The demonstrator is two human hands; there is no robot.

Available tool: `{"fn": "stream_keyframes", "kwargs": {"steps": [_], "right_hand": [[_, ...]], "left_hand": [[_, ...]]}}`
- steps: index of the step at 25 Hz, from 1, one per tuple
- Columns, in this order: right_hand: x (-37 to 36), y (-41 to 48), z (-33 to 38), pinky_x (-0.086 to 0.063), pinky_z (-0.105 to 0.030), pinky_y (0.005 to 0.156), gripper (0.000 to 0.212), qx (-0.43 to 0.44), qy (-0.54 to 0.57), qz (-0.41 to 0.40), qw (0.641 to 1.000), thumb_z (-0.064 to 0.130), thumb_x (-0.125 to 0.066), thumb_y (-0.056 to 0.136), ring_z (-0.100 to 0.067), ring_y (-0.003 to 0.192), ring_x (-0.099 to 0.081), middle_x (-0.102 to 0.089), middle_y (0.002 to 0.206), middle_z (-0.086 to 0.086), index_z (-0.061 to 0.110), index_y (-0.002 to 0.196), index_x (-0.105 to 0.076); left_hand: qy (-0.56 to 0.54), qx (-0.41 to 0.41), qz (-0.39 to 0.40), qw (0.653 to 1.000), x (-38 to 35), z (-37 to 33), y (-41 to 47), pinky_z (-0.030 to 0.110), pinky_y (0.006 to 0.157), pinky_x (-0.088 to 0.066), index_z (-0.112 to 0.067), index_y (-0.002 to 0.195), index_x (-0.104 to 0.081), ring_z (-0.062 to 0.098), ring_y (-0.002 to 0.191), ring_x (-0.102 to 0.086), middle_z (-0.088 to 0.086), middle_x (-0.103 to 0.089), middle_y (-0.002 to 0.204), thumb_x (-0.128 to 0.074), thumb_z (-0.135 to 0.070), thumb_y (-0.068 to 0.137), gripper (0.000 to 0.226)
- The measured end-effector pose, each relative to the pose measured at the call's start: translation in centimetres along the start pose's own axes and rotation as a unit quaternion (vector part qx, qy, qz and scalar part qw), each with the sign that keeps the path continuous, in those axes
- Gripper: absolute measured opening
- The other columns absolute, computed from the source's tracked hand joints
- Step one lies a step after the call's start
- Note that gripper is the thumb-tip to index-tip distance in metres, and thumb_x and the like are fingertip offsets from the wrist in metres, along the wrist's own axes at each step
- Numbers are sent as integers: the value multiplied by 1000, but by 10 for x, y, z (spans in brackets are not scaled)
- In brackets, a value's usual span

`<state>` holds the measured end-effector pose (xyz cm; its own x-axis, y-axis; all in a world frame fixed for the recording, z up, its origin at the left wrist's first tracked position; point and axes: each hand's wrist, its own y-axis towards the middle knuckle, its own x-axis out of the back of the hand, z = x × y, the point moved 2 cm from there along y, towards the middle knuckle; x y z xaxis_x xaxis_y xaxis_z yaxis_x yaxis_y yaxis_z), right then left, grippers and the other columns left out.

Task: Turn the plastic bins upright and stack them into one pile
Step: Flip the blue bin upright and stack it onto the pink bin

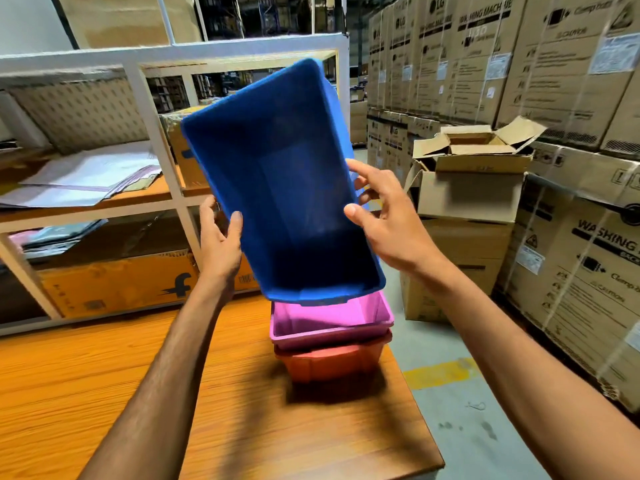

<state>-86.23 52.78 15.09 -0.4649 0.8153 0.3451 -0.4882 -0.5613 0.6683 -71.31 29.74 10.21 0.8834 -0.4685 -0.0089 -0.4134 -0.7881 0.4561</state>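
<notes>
Warehouse aisle, wooden tabletop (104, 393) underfoot of both forearms, grain running left to right. Beyond the left hand (219, 242), a white metal shelving frame (152, 133) loaded with loose papers (86, 178) above and a yellow printed carton (114, 289) below. Past the right hand (388, 230), stacked brown cartons marked as washing machines (485, 64), plus an open-flapped cardboard box (474, 147) perched on plainer boxes just beyond the knuckles. Grey floor with a yellow painted mark (440, 372) under the right forearm.

Between the two hands, held up off the table: a blue plastic bin (284, 188), tilted steeply, open mouth facing the camera, empty interior in view, far end raised toward the shelving. Left hand closed on the bin's left rim, thumb curled over the edge to the inside, fingers hidden behind the wall. Right hand on the right rim, thumb pressed on the inner face, fingers spread loosely around the outside, index lifted near the upper edge.

Directly below the hands, near the table's right edge: a pink plastic bin (329, 327) sitting upright, nested in an orange-red plastic bin (329, 363) resting on the wood. Lower rim of the blue bin overlapping the pink bin's far edge in view; touching or just above, cannot tell.
</notes>
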Motion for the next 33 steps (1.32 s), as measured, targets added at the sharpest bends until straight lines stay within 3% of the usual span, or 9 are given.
{"fn": "stream_keyframes", "kwargs": {"steps": [4, 8, 12, 16, 19, 22, 27, 31, 33], "right_hand": [[-12, -3, 8, -46, -9, 89, 65, 11, -15, -8, 1000, 0, -64, 94, 2, 98, -52, -49, 114, 5, 32, 148, -50], [4, 16, -8, -44, -11, 85, 62, -30, 54, 29, 998, -2, -62, 92, -1, 85, -48, -49, 115, -1, 27, 146, -53], [25, 43, -33, -54, -28, 81, 60, -149, 200, 48, 967, -2, -62, 90, -15, 104, -65, -63, 127, -8, 35, 138, -61], [28, 60, -61, -52, -43, 105, 52, -298, 279, 45, 912, -8, -56, 93, -25, 130, -62, -63, 140, -12, 21, 135, -65], [22, 54, -64, -64, -26, 63, 42, -406, 324, 75, 851, -6, -49, 99, -16, 84, -76, -68, 124, -14, 9, 136, -61], [17, 48, -74, -45, -19, 32, 27, -483, 338, 69, 805, -4, -44, 103, -10, 42, -64, -66, 94, -10, 9, 118, -63], [12, 42, -99, -60, -33, 48, 26, -540, 304, 77, 781, 0, -56, 99, -23, 69, -77, -69, 121, -13, 10, 122, -53], [12, 39, -111, -65, -45, 62, 39, -551, 301, 62, 776, 0, -58, 96, -23, 89, -75, -66, 123, -7, 12, 133, -57], [13, 37, -118, -65, -46, 70, 37, -558, 303, 57, 770, -2, -58, 95, -23, 106, -71, -65, 133, -6, 14, 127, -65]], "left_hand": [[-50, 57, 26, 997, 6, 4, 0, 52, 107, -50, -55, 131, -45, 21, 139, -50, -2, -50, 153, -48, -10, 107, 52], [-65, 28, 65, 995, 13, 5, 4, 41, 92, -58, -35, 143, -50, 18, 127, -63, -7, -66, 136, -53, -7, 105, 47], [-68, 67, 50, 994, 9, -16, 18, 34, 86, -60, -29, 123, -65, 15, 114, -70, -5, -75, 117, -65, -10, 99, 30], [-63, 181, 67, 979, -3, -35, 37, 30, 86, -57, -16, 122, -69, 17, 108, -69, 3, -73, 116, -72, -13, 94, 29], [-67, 264, 56, 960, -11, -35, 42, 30, 83, -60, -11, 114, -71, 16, 104, -69, 4, -73, 113, -73, -9, 92, 23], [-82, 337, 46, 937, -12, -22, 45, 30, 80, -63, -10, 112, -71, 16, 100, -70, 7, -70, 113, -77, -8, 87, 26], [-118, 424, 52, 896, -19, -11, 43, 25, 82, -60, -9, 106, -64, 9, 89, -61, 6, -64, 87, -66, -7, 95, 11], [-112, 422, 37, 899, -27, -4, 33, 27, 87, -62, -9, 99, -64, 12, 79, -73, 7, -67, 87, -68, -6, 94, 7], [-92, 416, 41, 904, -30, 5, 29, 32, 93, -60, -10, 102, -65, 17, 93, -75, 8, -68, 94, -69, -8, 94, 10]]}}
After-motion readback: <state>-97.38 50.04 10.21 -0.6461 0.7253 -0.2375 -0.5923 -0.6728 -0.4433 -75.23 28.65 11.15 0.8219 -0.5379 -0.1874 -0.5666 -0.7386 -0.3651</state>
